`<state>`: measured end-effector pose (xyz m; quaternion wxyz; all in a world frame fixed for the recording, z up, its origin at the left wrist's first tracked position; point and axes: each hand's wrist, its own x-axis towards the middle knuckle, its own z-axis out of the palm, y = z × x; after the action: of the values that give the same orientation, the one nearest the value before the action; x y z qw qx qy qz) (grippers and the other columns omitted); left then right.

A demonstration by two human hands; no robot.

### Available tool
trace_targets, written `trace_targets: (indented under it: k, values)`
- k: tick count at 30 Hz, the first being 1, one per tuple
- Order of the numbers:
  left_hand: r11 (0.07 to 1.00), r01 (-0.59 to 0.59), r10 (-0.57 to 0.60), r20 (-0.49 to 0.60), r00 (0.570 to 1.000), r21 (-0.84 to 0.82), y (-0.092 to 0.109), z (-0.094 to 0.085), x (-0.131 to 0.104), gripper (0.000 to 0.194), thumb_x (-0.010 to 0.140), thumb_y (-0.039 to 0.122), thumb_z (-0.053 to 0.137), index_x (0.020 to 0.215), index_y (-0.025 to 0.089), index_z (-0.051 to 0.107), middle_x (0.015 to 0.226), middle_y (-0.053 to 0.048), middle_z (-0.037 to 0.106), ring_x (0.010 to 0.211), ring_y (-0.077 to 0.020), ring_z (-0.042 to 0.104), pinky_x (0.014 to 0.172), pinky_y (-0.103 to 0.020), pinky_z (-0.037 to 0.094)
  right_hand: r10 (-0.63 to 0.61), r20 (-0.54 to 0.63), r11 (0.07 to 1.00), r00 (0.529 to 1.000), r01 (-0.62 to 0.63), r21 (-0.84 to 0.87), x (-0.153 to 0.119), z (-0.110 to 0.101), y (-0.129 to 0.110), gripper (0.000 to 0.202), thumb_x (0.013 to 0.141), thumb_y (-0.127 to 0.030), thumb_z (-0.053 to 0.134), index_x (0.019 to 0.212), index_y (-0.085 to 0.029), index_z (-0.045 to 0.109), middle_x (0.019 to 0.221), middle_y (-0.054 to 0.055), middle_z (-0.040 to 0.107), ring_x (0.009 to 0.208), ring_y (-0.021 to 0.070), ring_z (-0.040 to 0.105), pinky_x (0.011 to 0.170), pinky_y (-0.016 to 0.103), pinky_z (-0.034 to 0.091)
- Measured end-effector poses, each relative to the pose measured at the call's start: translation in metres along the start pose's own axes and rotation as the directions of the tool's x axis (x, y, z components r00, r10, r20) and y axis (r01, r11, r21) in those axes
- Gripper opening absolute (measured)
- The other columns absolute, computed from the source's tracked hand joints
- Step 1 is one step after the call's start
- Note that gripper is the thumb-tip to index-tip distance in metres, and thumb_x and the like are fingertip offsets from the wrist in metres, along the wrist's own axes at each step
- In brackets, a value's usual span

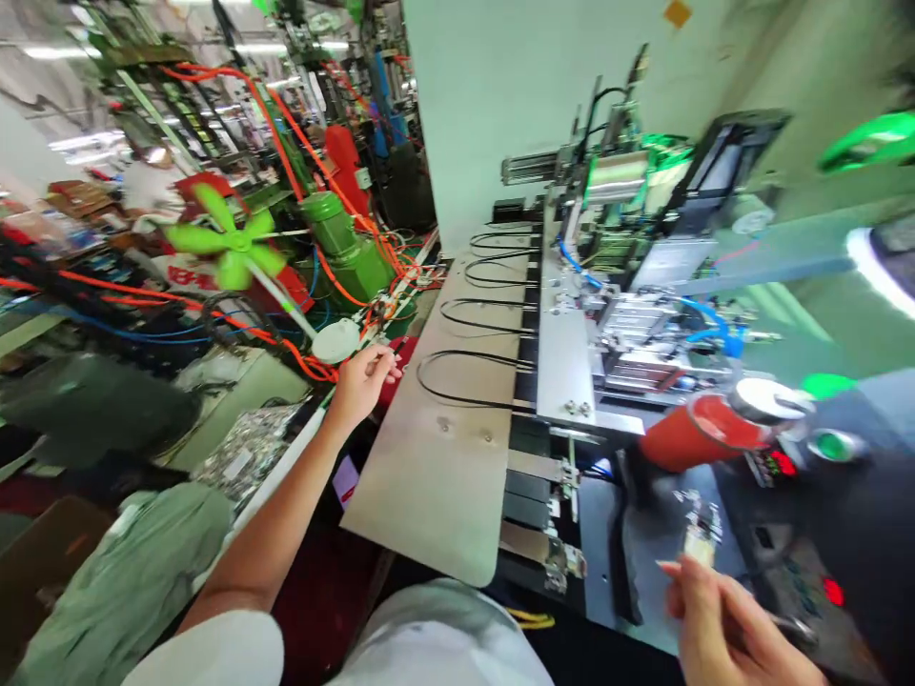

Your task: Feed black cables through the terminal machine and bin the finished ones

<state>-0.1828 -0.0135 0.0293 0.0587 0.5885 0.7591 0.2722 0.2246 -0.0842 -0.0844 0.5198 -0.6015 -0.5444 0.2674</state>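
My left hand [363, 383] reaches out past the left edge of a flat metal plate [457, 486], its fingers pinched together. Whatever sits between those fingertips is too small to make out. At the lower right, my right hand [725, 619] is closed, with thumb and fingers at the lower end of a small shiny metal part [701, 534] with a pale base. Motion blur hides the details of that part. Black looped cables [468, 381] lie over the plate, and a dark red object [392, 376] shows just behind my left hand.
A machine with metal slides [636, 333] stands beyond the plate. A red cup-like container [704, 433] with a pale lid stands above my right hand, near a green button [835, 445]. Leftward are a green fan [239, 241], a green motor [329, 224] and orange hoses [282, 143].
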Motion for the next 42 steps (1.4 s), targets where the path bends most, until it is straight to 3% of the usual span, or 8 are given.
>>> trace_targets:
  k: [3,8,16,22,26,30,37,42]
  values:
    - [0.902,-0.197,0.305,0.243,0.921,-0.384,0.08,0.028,-0.003,0.029,0.093,0.039,0.046,0.093,0.017,0.066,0.08,-0.002,0.066,0.056,-0.009,0.054,0.052,-0.019,0.041,-0.033,0.152,0.991,0.988,0.012,0.131,0.013,0.011,-0.036,0.026,0.088,-0.036,0.061,0.075,-0.016,0.073,0.057,0.001,0.062,0.049,0.0127,0.056,0.05,0.022,0.045]
    - [0.769,-0.393,0.63,0.494,0.599,-0.504,0.159,0.058,-0.029,0.017,0.091,0.024,0.052,0.091,0.019,0.069,0.077,0.0,0.063,0.067,-0.0095,0.056,0.061,-0.019,0.041,0.056,0.3,0.929,0.952,-0.16,0.335,0.031,0.031,-0.063,0.017,0.087,-0.034,0.063,0.088,-0.02,0.073,0.078,0.003,0.07,0.069,0.017,0.065,0.066,0.026,0.051]
    - [0.747,-0.41,0.661,0.521,0.54,-0.524,0.152,0.084,-0.042,0.02,0.094,0.025,0.05,0.087,0.017,0.067,0.079,-0.001,0.062,0.071,-0.0105,0.058,0.066,-0.02,0.043,0.104,0.147,0.888,0.984,-0.159,0.432,0.023,0.051,-0.063,0.017,0.087,-0.029,0.061,0.074,-0.018,0.063,0.066,-0.001,0.058,0.058,0.0118,0.051,0.055,0.023,0.041]
    - [0.715,-0.431,0.699,0.576,0.423,-0.551,0.151,0.081,-0.046,0.02,0.093,0.024,0.05,0.084,0.016,0.066,0.075,-0.001,0.062,0.068,-0.0107,0.055,0.064,-0.021,0.041,-0.086,0.407,0.938,0.909,-0.064,0.34,0.03,0.03,-0.06,0.025,0.089,-0.027,0.06,0.066,-0.018,0.057,0.063,-0.002,0.053,0.059,0.0119,0.047,0.055,0.025,0.036]
    - [0.768,-0.291,0.62,0.545,0.565,-0.571,0.157,0.08,-0.052,0.023,0.093,0.024,0.048,0.077,0.016,0.063,0.07,0.0,0.058,0.065,-0.0106,0.053,0.062,-0.021,0.041,-0.097,0.087,0.93,0.991,0.059,0.362,0.024,0.053,-0.06,0.018,0.091,-0.025,0.057,0.073,-0.02,0.059,0.066,0.0,0.056,0.062,0.0141,0.052,0.057,0.027,0.04]
    - [0.784,-0.176,0.547,0.528,0.65,-0.596,0.159,0.082,-0.059,0.024,0.092,0.027,0.049,0.077,0.015,0.063,0.069,0.001,0.055,0.063,-0.0099,0.051,0.059,-0.021,0.04,-0.126,-0.188,0.946,0.974,0.175,0.273,0.014,0.082,-0.064,0.016,0.092,-0.023,0.052,0.076,-0.021,0.055,0.066,0.0,0.053,0.06,0.0144,0.051,0.055,0.027,0.04]
    - [0.869,-0.253,0.474,0.567,0.673,-0.426,0.146,0.089,-0.047,0.023,0.091,0.024,0.048,0.076,0.016,0.063,0.075,-0.001,0.062,0.069,-0.0121,0.054,0.064,-0.023,0.038,0.017,0.103,0.976,0.995,-0.038,0.213,0.024,0.059,-0.056,0.023,0.094,-0.03,0.051,0.074,-0.019,0.056,0.066,-0.001,0.052,0.058,0.0122,0.047,0.054,0.024,0.037]
    - [0.914,-0.296,0.406,0.633,0.659,-0.278,0.138,0.102,-0.04,0.027,0.091,0.024,0.045,0.073,0.017,0.062,0.069,0.0,0.063,0.065,-0.0134,0.054,0.063,-0.024,0.036,0.172,0.078,0.974,0.982,-0.181,0.138,0.026,0.044,-0.037,0.03,0.091,-0.038,0.053,0.069,-0.018,0.058,0.059,-0.002,0.051,0.054,0.012,0.045,0.05,0.023,0.035]
